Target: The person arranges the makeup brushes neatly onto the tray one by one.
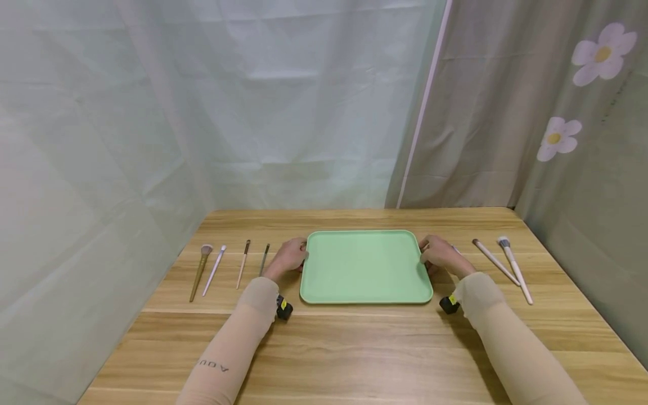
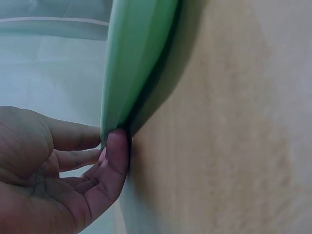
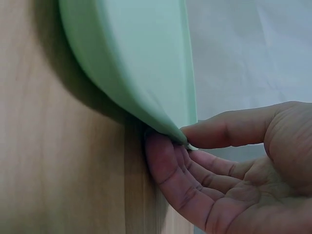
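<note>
A light green rectangular tray lies low over the wooden table, between both hands. My left hand grips its left short side; in the left wrist view the fingers curl under the edge and the thumb is at the rim. On the opposite side my right hand pinches the tray's edge, its fingertips tucked beneath and the thumb against the rim in the right wrist view. Nothing lies on the tray. Whether its base touches the table is hard to tell.
Left of the tray lie several makeup brushes, including a gold-handled brush and a white-handled one. On the right, a thin brush and a fluffy white brush lie close together. A pale object is mostly hidden by the right hand. Curtains hang behind.
</note>
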Tool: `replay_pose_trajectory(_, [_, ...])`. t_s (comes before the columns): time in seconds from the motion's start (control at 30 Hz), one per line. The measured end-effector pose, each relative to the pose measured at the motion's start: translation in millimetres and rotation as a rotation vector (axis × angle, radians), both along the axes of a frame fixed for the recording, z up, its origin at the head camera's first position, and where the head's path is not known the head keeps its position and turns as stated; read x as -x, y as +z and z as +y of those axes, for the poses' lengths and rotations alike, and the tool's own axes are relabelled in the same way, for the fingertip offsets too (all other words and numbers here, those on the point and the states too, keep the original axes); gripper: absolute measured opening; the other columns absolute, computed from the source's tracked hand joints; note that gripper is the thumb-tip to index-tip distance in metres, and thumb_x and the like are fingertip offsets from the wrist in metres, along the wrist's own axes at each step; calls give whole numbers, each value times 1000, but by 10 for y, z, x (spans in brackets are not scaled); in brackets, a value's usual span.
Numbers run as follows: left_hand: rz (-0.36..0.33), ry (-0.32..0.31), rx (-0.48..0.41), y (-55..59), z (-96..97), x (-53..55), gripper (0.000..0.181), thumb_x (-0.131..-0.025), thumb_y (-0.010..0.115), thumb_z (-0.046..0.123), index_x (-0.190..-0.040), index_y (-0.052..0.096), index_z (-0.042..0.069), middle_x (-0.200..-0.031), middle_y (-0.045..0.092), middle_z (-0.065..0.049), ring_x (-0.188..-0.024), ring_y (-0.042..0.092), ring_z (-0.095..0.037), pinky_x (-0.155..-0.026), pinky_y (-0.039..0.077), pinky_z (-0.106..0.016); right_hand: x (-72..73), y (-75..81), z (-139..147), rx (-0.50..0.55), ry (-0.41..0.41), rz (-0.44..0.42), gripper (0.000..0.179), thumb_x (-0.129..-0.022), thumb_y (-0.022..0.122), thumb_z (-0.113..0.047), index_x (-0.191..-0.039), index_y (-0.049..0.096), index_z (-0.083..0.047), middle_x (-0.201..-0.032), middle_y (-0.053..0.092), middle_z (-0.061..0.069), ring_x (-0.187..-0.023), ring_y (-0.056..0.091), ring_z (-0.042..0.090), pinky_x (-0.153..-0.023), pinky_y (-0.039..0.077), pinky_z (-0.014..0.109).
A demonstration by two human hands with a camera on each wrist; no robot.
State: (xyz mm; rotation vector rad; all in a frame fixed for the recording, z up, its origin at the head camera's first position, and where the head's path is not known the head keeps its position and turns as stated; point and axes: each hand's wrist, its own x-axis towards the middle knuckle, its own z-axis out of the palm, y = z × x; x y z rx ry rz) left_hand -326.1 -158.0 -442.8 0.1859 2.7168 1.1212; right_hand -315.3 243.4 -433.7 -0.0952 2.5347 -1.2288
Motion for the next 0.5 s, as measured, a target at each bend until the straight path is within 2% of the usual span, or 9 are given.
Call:
replay_pose_trajectory(0.23, [24, -12, 18, -10, -4, -10, 46, -107, 48, 4, -153, 46, -2, -84, 54, -9, -64, 55, -18, -58, 50, -27, -49, 11, 11, 15, 15, -15, 46, -92, 58, 3, -134, 42, 15, -99, 56, 22, -76, 63, 27, -66, 61, 39])
replay_pose_trajectory(0.5, [27, -23, 23, -25, -11, -11, 47, -106, 48, 4, -152, 47, -2, -85, 54, -9, -63, 55, -16, -58, 50, -27, -61, 4, 21, 46, 16, -34, 46, -91, 59, 4, -132, 41, 14, -95, 56, 20, -74, 63, 25, -66, 61, 39])
